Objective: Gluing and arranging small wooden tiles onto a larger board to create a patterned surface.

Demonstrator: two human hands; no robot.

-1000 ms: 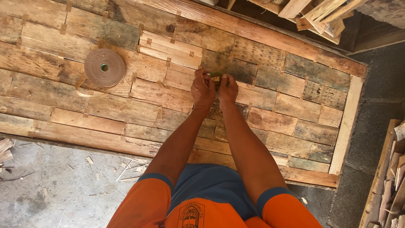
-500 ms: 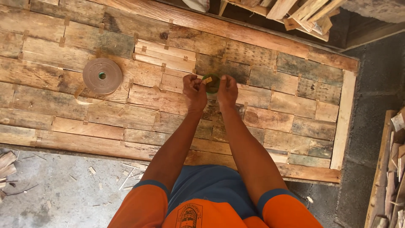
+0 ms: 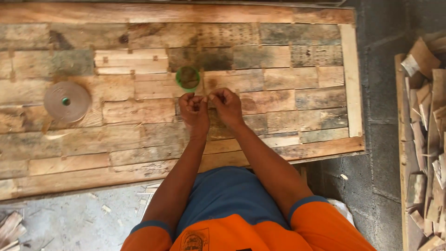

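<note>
My left hand [image 3: 194, 109] and my right hand [image 3: 226, 104] are held close together over a large panel of patchwork wooden planks [image 3: 278, 79]. Both have curled fingers, and the fingertips meet between the two hands. Anything pinched there is too small to see. Just beyond my knuckles a small green-rimmed roll [image 3: 187, 78] lies on the planks, apart from both hands. A flat brown disc-shaped roll [image 3: 66, 101] with a small green core rests on the panel far to the left.
A pale wooden strip [image 3: 351, 79] edges the panel on the right. Right of it is grey concrete floor [image 3: 385, 139], then a stack of wood offcuts [image 3: 425, 139]. Wood chips and scraps [image 3: 11, 225] litter the floor at the lower left.
My hands were pressed around the green roll. They have drawn back toward me, and the roll now lies uncovered on the planks. The view has shifted right.
</note>
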